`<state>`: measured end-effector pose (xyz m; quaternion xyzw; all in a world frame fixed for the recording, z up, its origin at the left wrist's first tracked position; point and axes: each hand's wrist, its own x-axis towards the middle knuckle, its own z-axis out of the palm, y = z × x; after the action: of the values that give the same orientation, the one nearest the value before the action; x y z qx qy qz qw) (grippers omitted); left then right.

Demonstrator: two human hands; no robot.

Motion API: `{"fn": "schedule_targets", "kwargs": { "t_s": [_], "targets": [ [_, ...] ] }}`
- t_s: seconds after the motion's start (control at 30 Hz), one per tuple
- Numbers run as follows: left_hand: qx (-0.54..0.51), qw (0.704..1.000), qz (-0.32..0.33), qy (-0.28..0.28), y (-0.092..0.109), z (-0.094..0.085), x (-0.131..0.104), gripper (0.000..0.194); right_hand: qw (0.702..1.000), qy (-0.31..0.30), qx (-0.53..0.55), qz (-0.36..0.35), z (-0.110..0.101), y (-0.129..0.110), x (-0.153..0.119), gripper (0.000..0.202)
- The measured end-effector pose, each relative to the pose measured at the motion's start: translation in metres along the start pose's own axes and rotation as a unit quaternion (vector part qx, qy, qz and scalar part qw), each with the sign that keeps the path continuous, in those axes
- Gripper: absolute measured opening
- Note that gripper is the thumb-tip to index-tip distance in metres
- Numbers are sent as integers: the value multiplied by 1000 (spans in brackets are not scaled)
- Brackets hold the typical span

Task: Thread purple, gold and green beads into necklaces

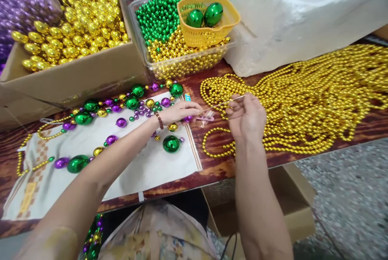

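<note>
1. Thread (223,102): we hold this thin, pale line straight between both hands, over the table (216,167), just right of the cloth (169,167).
2. Right hand (247,116): thumb and fingers are pinched together on the thread's far end.
3. Left hand (184,111): fingertips are closed on the other end, beside a small pink item (206,118) whose type we cannot tell.
4. Nearby obstructions: a loop of gold strand (212,142) lies between us and the pink item; loose beads, including a large green bead (171,144), crowd the cloth below our left hand. A heap of gold strands (312,102) spreads behind and right of our right hand.
5. Rear containers: a brown cardboard box (91,68) of glossy gold ovals; a clear plastic tub (194,64) of small round beads, carrying a slotted yellow basket (209,35); a rough-edged white foam box (291,29).
6. Surfaces: streaked, dark red tabletop; flat white cloth with brown checks; mirror-like beads.
</note>
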<state>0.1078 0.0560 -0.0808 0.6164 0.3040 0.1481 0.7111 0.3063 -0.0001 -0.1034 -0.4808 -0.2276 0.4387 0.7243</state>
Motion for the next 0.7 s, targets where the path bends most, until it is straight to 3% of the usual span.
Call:
{"fn": "schedule_targets", "kwargs": {
  "t_s": [0.13,0.23,0.37,0.53,0.7],
  "targets": [
    [12,1000,-12,-2,-2,2,1,29,992,-111,-21,52,15,14,-26,32],
    [33,999,4,-4,-3,4,-2,27,994,-90,-51,21,22,23,-37,30],
    [57,997,40,-21,1,8,-7,27,997,-41,-56,-24,22,16,-31,36],
    [86,994,65,-23,6,8,-8,25,990,-116,-76,5,24,6,-29,38],
    [147,984,99,-12,9,1,-11,20,992,-121,-37,-4,15,-13,-25,31]
  ]
}}
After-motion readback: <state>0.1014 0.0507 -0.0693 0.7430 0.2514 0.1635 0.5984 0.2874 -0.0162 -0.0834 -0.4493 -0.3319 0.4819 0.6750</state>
